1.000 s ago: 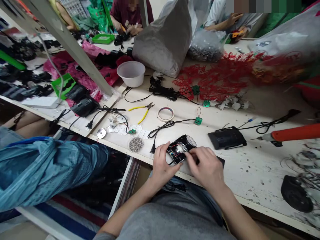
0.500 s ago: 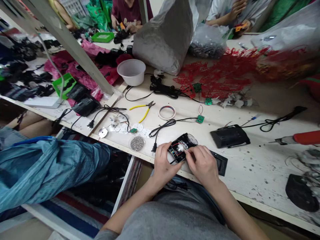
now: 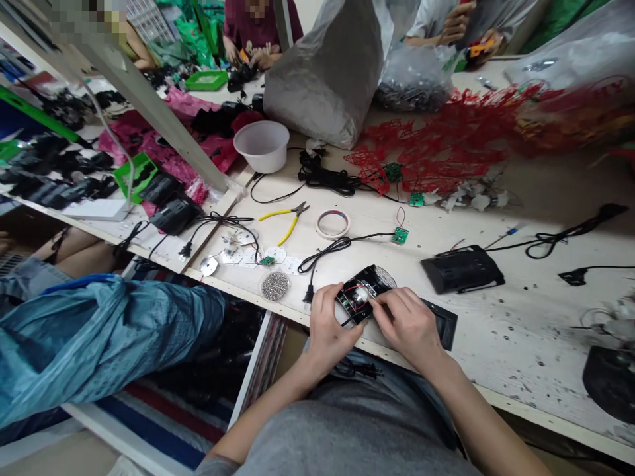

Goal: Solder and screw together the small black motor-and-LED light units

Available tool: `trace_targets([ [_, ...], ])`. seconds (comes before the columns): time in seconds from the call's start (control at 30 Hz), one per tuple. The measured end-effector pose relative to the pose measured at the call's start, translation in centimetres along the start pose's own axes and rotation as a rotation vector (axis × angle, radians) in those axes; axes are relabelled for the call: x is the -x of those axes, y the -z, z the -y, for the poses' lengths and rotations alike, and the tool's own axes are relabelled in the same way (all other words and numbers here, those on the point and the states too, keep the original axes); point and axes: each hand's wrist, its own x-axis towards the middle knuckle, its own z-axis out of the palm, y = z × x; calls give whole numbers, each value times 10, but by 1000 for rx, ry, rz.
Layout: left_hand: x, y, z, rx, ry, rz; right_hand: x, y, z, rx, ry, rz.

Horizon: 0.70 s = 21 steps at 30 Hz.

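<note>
Near the table's front edge, my left hand [image 3: 331, 327] grips an open black housing [image 3: 373, 280] by its left end, fingers and thumb on opposite sides. Inside the housing are a white part [image 3: 361, 295], thin red wires and a small circuit piece; a round clear lens is at its far end. My right hand [image 3: 409, 325] has thumb and fingertips pinched over the inside of the housing, close to the white part. Whatever they pinch is too small to make out. A flat black frame [image 3: 448, 328] lies partly under my right hand.
Yellow-handled cutters [image 3: 292, 221], a tape roll [image 3: 333, 225], a dish of screws [image 3: 275, 285] and a corded circuit board [image 3: 400, 235] lie beyond my hands. A closed black housing [image 3: 463, 269] sits to the right. A white bowl [image 3: 261, 147] stands farther back; co-workers sit across the table.
The view has shifted slightly. A red-handled tool at the right is out of sight, and a green object has come in at the far left. Both hands keep nearly the same hold.
</note>
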Motion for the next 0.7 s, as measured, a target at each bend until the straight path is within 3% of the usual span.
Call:
trace_targets([
  [0.4,-2,1,2,-4,-7,8,-2,6,3,-28,-13,-85],
  [0.7,-55,-8,9,-250,-184,115,-13,5,-15,77,13,-199],
])
